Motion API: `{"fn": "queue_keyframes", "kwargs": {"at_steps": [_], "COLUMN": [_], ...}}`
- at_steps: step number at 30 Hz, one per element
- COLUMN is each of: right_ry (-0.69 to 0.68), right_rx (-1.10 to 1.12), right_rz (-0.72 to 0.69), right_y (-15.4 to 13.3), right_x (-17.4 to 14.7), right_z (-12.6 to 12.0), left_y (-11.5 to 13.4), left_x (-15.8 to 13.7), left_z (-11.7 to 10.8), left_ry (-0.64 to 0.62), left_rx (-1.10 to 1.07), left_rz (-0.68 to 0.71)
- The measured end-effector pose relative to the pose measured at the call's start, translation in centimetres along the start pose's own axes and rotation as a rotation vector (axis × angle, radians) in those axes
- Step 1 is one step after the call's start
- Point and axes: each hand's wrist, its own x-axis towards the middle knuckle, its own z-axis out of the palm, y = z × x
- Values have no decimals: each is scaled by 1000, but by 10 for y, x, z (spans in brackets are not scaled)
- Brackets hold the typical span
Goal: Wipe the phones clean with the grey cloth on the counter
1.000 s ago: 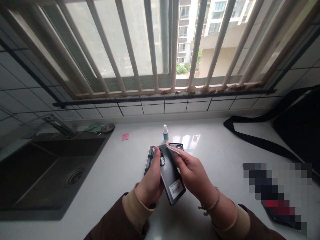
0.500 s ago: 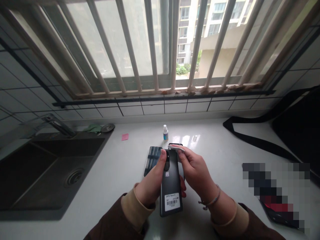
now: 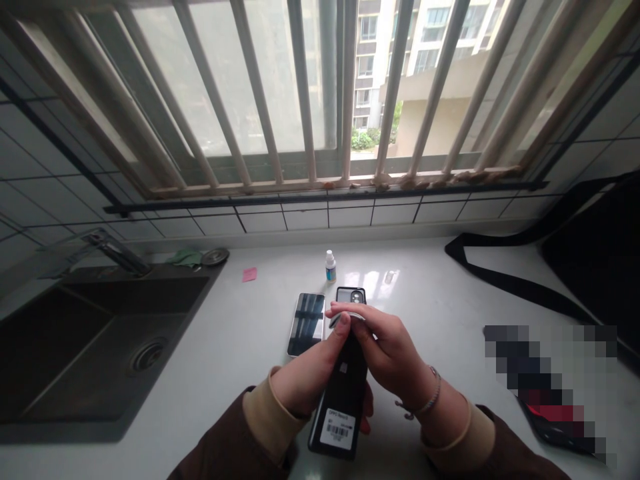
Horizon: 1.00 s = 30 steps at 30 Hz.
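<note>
My left hand (image 3: 315, 360) is closed around a dark smartphone (image 3: 345, 387), its thumb near the top end and fingertips showing past the right edge. The phone's back faces up, with a white barcode label (image 3: 338, 428) low on it. My right hand (image 3: 387, 333) pinches a thin, pale, curved piece (image 3: 353, 316) over the phone's top end; I cannot tell if it is cloth or paper. Just beyond lie a second phone (image 3: 307, 325), dark glossy face up, and another phone or case (image 3: 357, 295) with round camera rings, partly hidden by my right hand.
A small white bottle (image 3: 331, 268) stands behind the phones on the white counter (image 3: 425, 400). A pink paper square (image 3: 249, 274) lies to its left. The sink (image 3: 113, 360) and tap (image 3: 117, 252) are at left. A black strap (image 3: 500, 277) and a blurred-out item (image 3: 555, 393) lie at right.
The phone's top end has tilted and come nearer to me. My right hand has moved the pale piece left and down across that end, uncovering the camera rings behind.
</note>
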Motion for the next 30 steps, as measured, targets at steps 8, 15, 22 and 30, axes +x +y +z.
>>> {"fn": "queue_keyframes", "kwargs": {"at_steps": [8, 15, 22, 30], "right_ry": [50, 301, 443, 357], "right_rx": [-9, 84, 508, 273], "right_rz": [76, 454, 799, 778], "right_y": [9, 27, 41, 71], "right_x": [3, 11, 23, 69], "right_z": [-5, -13, -18, -32], "left_y": [5, 10, 11, 8], "left_x": [12, 13, 13, 15], "left_z": [-11, -15, -12, -18], "left_ry": [-26, -44, 34, -13], "left_rx": [-143, -149, -176, -215], "left_rz": [20, 199, 252, 210]}}
